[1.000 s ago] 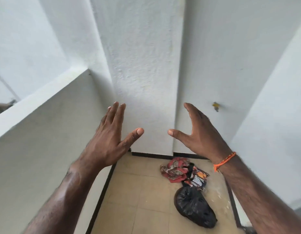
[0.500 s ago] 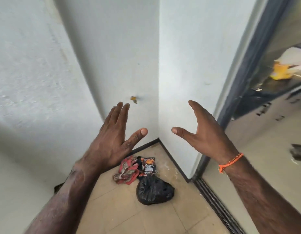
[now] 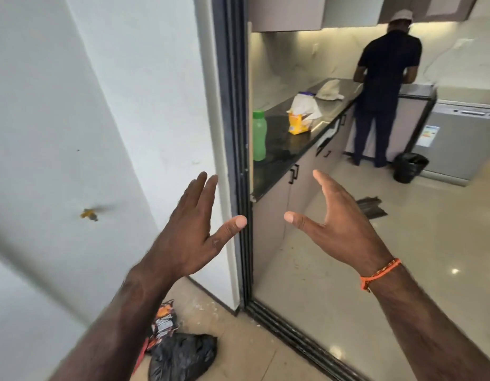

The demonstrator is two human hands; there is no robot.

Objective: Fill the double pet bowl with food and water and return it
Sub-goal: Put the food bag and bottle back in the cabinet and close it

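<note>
Both hands are raised in front of the body, palms facing each other, with a gap between them. The left hand point(image 3: 191, 237) is spread, fingers extended upward, thumb angled toward the right hand point(image 3: 340, 226); each grip is released and holds nothing. An orange wrist cord point(image 3: 378, 273) circles the right wrist. The double pet bowl does not appear in this view, so its orientation and long axis cannot be told. Beyond the right grip, a dark bench point(image 3: 296, 133) carries a green bottle point(image 3: 259, 136) and a yellow bag point(image 3: 301, 116). Between the two grips runs a dark door frame point(image 3: 235, 105). Below the left grip, a black bag point(image 3: 183, 356) lies on the floor.
</note>
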